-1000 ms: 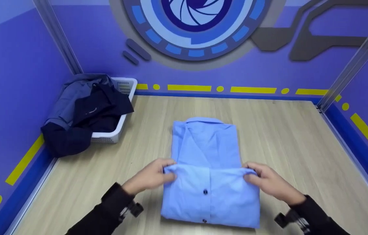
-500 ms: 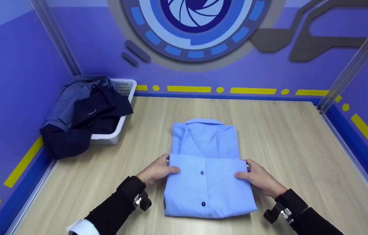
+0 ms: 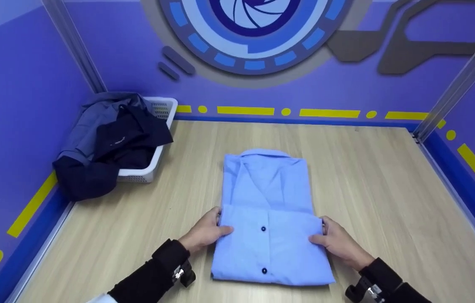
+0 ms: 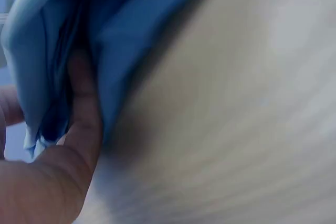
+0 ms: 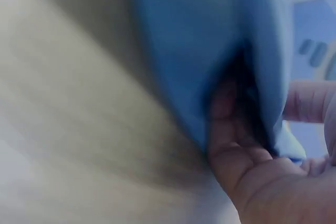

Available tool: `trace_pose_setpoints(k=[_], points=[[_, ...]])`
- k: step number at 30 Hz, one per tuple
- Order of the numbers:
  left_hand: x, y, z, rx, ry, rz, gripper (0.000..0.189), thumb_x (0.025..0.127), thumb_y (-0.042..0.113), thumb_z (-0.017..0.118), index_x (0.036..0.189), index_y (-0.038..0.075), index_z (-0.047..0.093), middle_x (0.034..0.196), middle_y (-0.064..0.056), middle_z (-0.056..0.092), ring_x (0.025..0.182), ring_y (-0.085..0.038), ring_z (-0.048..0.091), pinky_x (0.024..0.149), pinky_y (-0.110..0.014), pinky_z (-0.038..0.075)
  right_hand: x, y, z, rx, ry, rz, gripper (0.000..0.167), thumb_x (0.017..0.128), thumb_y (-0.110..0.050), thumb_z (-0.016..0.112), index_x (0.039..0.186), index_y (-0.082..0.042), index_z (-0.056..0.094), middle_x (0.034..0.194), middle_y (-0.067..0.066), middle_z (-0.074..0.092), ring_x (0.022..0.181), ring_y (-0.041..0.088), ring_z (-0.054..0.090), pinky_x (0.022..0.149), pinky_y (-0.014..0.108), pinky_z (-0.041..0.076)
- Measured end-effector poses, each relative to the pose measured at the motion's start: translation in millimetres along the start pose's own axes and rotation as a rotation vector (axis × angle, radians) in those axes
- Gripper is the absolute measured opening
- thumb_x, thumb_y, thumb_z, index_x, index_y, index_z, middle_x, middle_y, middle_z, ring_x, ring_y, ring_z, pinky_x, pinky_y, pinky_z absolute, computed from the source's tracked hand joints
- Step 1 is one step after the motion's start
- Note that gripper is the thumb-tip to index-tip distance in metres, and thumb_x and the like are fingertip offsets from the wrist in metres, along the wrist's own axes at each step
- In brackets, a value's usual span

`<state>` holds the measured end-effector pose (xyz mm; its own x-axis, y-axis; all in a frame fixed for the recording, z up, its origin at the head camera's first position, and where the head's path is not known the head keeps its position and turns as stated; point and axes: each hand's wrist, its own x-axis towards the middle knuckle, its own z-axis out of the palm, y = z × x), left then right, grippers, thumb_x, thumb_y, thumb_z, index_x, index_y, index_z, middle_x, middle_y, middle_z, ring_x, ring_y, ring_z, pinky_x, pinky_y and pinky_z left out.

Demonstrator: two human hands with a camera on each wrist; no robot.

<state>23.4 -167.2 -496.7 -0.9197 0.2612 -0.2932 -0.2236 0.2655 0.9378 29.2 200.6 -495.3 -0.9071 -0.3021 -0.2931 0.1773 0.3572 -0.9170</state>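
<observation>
A light blue button-up shirt (image 3: pixel 268 252) lies folded on the wooden table, collar at the far end, its lower part turned up over the front. Two dark buttons show on that flap. My left hand (image 3: pixel 204 230) pinches the flap's left side, thumb on top. On the right side, my right hand (image 3: pixel 342 243) holds it the same way. Both wrist views show fingers (image 4: pixel 84 103) slipped in between layers of the blue cloth (image 5: pixel 194 40), with the thumb on the outer face; the fingertips are hidden in the fold.
At the back left, a white plastic basket (image 3: pixel 153 170) holds dark navy and grey-blue clothes (image 3: pixel 132 132), some hanging over its near side. Purple printed wall panels (image 3: pixel 237 94) enclose the wooden table (image 3: pixel 372 176) at the back and both sides.
Both hands carried the flap's edge up toward the collar, then drew it slightly back toward me. The thumbs went from curled at the flap's corners to lying straighter on its top.
</observation>
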Motion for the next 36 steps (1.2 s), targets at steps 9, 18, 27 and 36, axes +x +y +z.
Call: trace_pose_setpoints(k=[9,18,27,36], points=[[-19.2,13.8,6.5,0.642,0.137,0.226,0.078,0.082,0.007,0.083,0.148,-0.004,0.042,0.139,-0.028,0.054,0.128,-0.042,0.054,0.105,-0.055,0.047,-7.1,-9,13,-0.577,0.255,-0.289,0.068,0.077,0.001,0.084,0.134,0.013,0.048,0.118,0.028,0.063,0.104,0.041,0.063,0.086,0.051,0.054],[-29.4,15.5,19.3,1.196,-0.191,0.541,0.059,0.104,0.03,0.058,0.16,0.026,0.04,0.168,-0.008,0.031,0.152,-0.037,0.031,0.119,-0.057,0.032,-8.2,-4,30,-1.048,0.155,-0.936,0.061,0.083,-0.019,0.082,0.141,-0.011,0.064,0.145,0.015,0.057,0.131,0.044,0.053,0.1,0.061,0.046],[-41.7,2.7,16.2,1.281,-0.259,0.552,0.067,0.104,0.054,0.05,0.162,0.023,0.036,0.169,-0.009,0.027,0.153,-0.036,0.03,0.121,-0.051,0.032,-17.8,6,23,-1.071,-0.052,-0.862,0.057,0.1,-0.034,0.068,0.151,-0.013,0.054,0.157,0.01,0.05,0.139,0.039,0.049,0.103,0.054,0.049],[-82.6,-3.1,6.6,1.344,-0.196,0.775,0.091,0.079,0.057,0.083,0.152,0.013,0.051,0.158,-0.017,0.045,0.14,-0.035,0.049,0.113,-0.043,0.044,-58.1,8,2,-1.015,-0.158,-0.864,0.091,0.083,-0.063,0.077,0.154,-0.015,0.049,0.161,0.008,0.043,0.145,0.033,0.043,0.121,0.016,0.014]])
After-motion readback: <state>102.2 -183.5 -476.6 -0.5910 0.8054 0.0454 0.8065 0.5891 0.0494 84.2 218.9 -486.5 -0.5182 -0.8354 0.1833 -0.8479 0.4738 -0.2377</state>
